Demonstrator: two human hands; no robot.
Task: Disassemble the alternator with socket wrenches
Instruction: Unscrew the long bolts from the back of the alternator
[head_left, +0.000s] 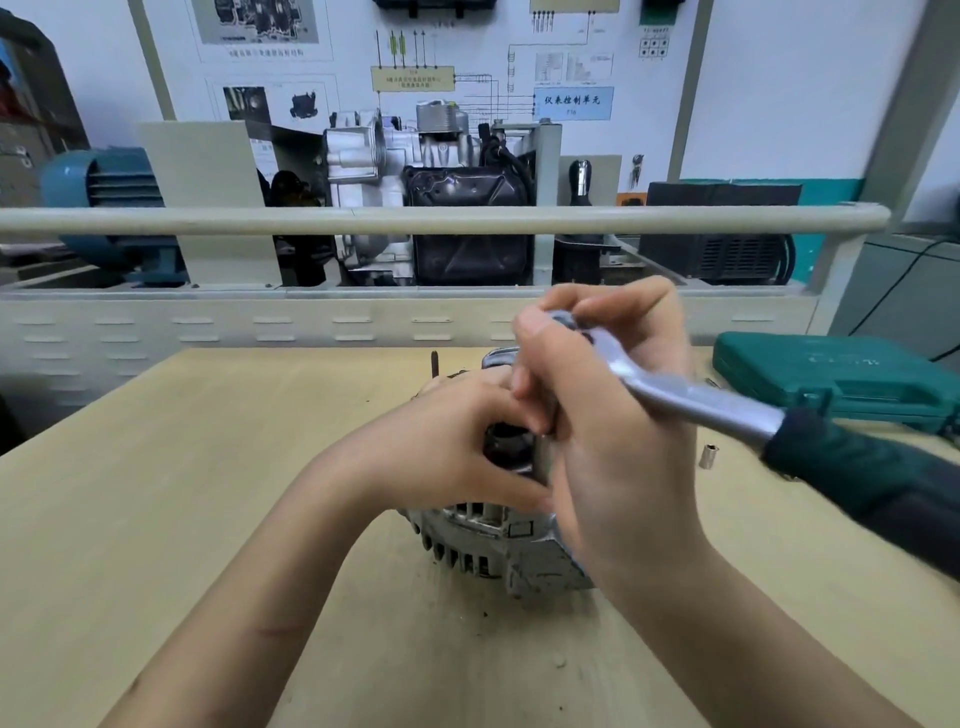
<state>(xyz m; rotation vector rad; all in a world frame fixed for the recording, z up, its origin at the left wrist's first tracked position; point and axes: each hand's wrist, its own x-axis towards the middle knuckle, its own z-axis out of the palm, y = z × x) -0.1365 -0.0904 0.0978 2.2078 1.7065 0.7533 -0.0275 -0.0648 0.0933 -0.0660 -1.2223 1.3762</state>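
wrench (691, 400) handle toward 4 o'clock | right hand (597, 415) grasps its head | left hand (457, 441) grips alternator (493, 540) | wooden table (208, 467), workshop

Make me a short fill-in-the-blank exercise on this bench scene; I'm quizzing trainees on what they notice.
1. The right hand grips the head end of a ratchet wrench whose handle grip is dark ____.
2. The left hand holds the top of the ____, which sits on the wooden table.
3. The closed tool case lies at the table's far ____ corner.
4. A small loose socket stands ____ the wrench handle.

Missing words: green; alternator; right; below
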